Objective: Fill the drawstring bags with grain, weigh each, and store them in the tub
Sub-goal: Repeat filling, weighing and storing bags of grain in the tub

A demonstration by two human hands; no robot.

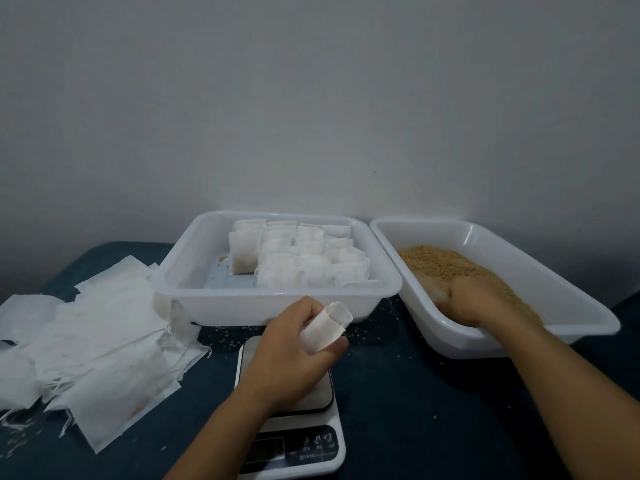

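Note:
My left hand point(294, 344) grips a small white drawstring bag point(325, 327) with its mouth held open, above the kitchen scale point(311, 441). My right hand point(474, 299) is sunk into the brown grain point(436, 263) inside the right white tub point(571, 299), its fingers hidden in the grain. The left white tub point(214, 296) holds several filled bags point(304, 261) stacked in rows toward its right side.
A heap of flat empty bags point(93, 344) lies on the dark blue cloth point(433, 410) at the left. Loose grains are scattered on the cloth between the tubs and the scale. A grey wall stands right behind the tubs.

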